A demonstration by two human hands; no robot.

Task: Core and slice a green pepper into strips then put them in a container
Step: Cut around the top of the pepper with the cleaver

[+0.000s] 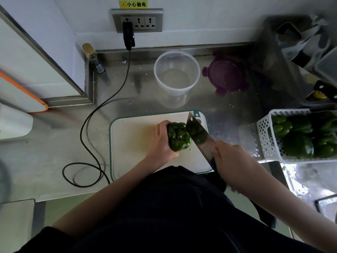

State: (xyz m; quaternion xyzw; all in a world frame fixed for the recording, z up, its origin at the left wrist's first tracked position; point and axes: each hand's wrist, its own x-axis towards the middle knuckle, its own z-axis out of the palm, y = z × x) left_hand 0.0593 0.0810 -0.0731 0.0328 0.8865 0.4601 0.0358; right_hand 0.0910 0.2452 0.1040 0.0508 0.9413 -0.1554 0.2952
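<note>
We see a person's left hand [160, 141] gripping a dark green bell pepper [177, 136], stem up, on a white plastic cutting board with a teal rim [131, 128]. The right hand [231, 159] holds a broad steel cleaver [198, 134] whose blade rests against the pepper's right side. Beyond the board stand a clear round plastic container [176, 73] and its purple lid [227, 74]. A white perforated basket [264, 136] of green peppers sits right.

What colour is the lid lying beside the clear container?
Purple lid, clearest in the head view.
</note>
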